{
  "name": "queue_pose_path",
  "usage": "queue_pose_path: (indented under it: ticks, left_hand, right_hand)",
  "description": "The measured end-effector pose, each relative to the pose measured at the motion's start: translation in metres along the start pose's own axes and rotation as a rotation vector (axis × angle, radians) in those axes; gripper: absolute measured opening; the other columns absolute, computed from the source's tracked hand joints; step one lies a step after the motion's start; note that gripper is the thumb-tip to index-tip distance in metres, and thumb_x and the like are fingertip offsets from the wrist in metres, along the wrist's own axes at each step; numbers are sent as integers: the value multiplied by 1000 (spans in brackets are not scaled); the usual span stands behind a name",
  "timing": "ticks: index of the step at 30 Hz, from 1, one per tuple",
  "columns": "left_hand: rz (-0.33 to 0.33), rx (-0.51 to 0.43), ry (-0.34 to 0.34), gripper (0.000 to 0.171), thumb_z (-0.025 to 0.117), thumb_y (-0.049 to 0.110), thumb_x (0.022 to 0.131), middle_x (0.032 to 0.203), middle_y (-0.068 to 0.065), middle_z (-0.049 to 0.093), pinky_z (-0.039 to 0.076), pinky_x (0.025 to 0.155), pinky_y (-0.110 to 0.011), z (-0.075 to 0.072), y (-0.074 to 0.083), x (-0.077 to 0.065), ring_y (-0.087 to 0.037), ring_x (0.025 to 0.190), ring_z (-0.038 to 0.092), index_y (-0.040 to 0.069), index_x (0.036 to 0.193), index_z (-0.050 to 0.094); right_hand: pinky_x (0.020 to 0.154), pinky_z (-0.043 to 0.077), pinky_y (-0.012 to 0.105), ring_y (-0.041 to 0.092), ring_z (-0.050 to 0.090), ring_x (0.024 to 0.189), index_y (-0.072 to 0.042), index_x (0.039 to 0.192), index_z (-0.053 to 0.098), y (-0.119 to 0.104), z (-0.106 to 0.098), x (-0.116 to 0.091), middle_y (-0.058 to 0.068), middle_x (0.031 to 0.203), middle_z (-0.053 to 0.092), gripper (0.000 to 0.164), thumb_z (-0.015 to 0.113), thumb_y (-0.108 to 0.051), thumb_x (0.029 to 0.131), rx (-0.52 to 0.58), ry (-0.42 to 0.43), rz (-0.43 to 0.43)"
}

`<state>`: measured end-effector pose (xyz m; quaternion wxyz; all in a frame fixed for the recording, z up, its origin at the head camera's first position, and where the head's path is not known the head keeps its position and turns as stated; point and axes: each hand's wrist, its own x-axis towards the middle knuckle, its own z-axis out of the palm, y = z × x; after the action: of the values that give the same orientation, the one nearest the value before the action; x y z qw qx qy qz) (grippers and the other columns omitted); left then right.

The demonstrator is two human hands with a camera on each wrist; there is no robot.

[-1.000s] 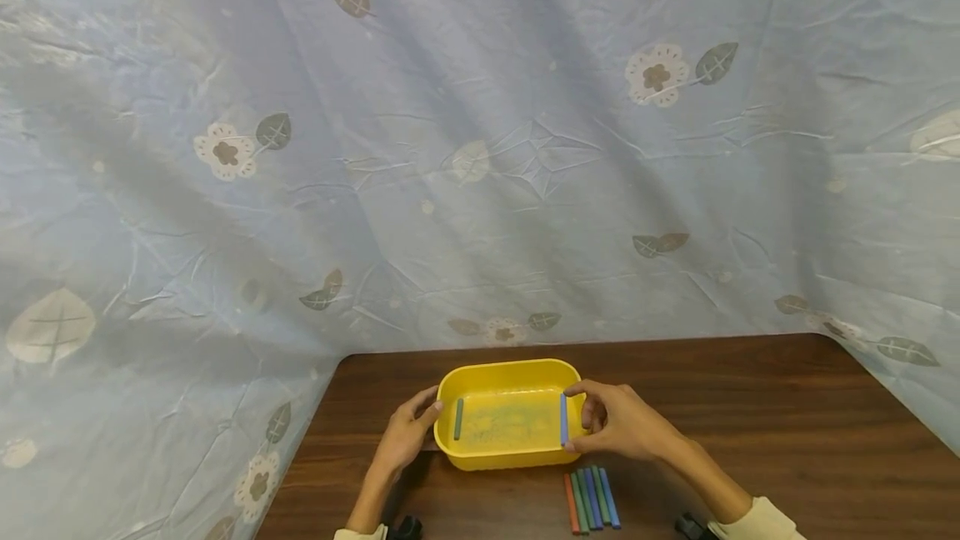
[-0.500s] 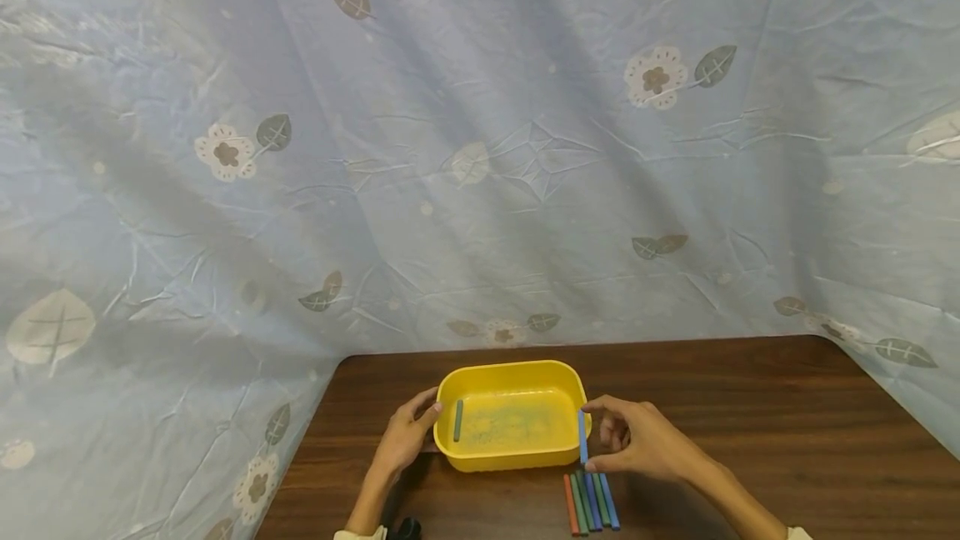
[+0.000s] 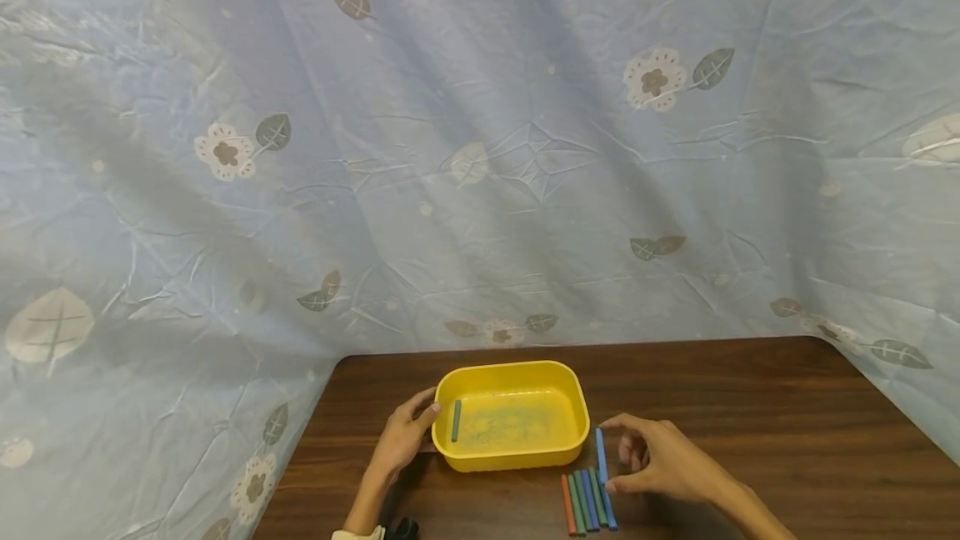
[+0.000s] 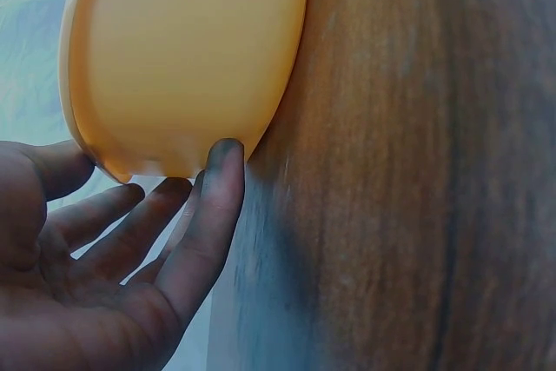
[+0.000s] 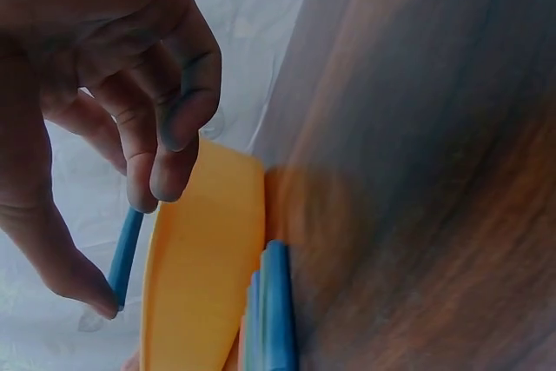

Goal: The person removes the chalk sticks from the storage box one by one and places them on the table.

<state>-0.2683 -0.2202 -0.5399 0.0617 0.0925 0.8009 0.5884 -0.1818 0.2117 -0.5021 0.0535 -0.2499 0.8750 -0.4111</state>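
Note:
A blue chalk stick point(image 3: 601, 455) is pinched end to end between thumb and forefinger of my right hand point(image 3: 663, 461), right of the yellow tub. In the right wrist view the same chalk stick point(image 5: 128, 254) hangs above the table, the other fingers curled back. My left hand point(image 3: 401, 442) holds the tub point(image 3: 517, 462) at its left end. The left wrist view has the thumb at the rim and the fingers along the tub's outer wall point(image 4: 187, 67). Inside the tub, a dark green chalk stick point(image 3: 456, 421) lies by the left wall.
Side by side in front of the tub lie several chalk sticks, with a red one point(image 3: 568, 507) at the left end and green and blue ones beside it. The dark wooden table point(image 3: 750, 407) ends at a patterned pale curtain point(image 3: 465, 232).
My right hand has carried the blue chalk stick from inside the tub's right end, over the rim, rightward and nearer, to the right end of the row. The left hand stays on the tub.

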Motion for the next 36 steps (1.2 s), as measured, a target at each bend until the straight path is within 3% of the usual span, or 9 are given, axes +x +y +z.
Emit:
queue_pose_path:
  ticks: [7, 15, 26, 36]
  left_hand:
    - [-1, -1, -5, 53, 55, 21, 114, 151, -36, 56, 71, 74, -40, 0, 1, 0, -33, 109, 76, 1, 161, 45]
    - [-1, -6, -6, 53, 55, 22, 114, 151, -36, 55, 71, 76, -39, 0, 3, 1, -35, 109, 76, 0, 162, 44]
    - [7, -21, 8, 53, 57, 19, 113, 152, -37, 54, 71, 73, -42, 1, 3, -1, -37, 108, 76, -1, 160, 46]
    - [-14, -3, 6, 52, 56, 23, 114, 154, -35, 53, 71, 75, -39, 0, 0, 3, -34, 109, 76, 2, 161, 46]
  right_hand:
    - [58, 52, 20, -4, 54, 71, 1, 137, 63, 9, 2, -7, -5, 84, 65, 67, 91, -33, 87, 27, -53, -32]
    - [59, 51, 19, -4, 55, 70, -3, 134, 66, 19, 7, -12, -9, 85, 66, 68, 95, -37, 82, -14, -103, 15]
    - [59, 52, 20, -1, 55, 70, 0, 135, 65, 22, 13, -15, -7, 86, 65, 70, 96, -33, 81, 18, -171, 60]
    - [58, 50, 20, 0, 54, 69, -2, 133, 66, 22, 15, -15, -6, 85, 64, 69, 97, -34, 80, -1, -175, 74]
